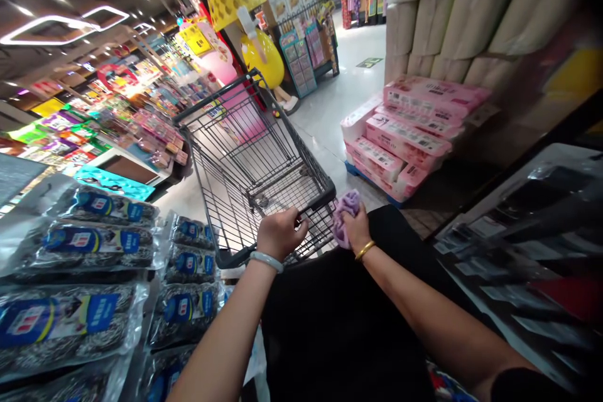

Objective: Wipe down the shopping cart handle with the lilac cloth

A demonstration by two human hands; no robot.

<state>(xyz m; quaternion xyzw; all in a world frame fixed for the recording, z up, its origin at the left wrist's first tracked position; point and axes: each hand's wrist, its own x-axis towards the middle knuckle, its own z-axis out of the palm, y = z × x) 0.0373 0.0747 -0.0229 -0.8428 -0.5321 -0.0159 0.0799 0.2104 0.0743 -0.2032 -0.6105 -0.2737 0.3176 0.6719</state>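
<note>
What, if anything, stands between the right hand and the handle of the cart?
The purple cloth, held in the right hand, is between that hand and the near right end of the handle. Nothing else visible blocks that gap; the left hand is at the handle, farther left.

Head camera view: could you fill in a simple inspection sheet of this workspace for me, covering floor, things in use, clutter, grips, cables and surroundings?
Surface: shiny pale floor, with a green marking in it.
Things in use: black wire shopping cart, ahead of the person; crumpled purple item.
Clutter: clear packs with blue labels at left; pink packs stacked at right.
Grips: both bare hands. Left grip lies over the cart's handle, fingers curled, firmness unclear; right grip is closed on the purple item.
Cables: nothing seen.
Surroundings: shop interior with a yellow figure, stocked displays and lit ceiling; right edge blurred.
</note>
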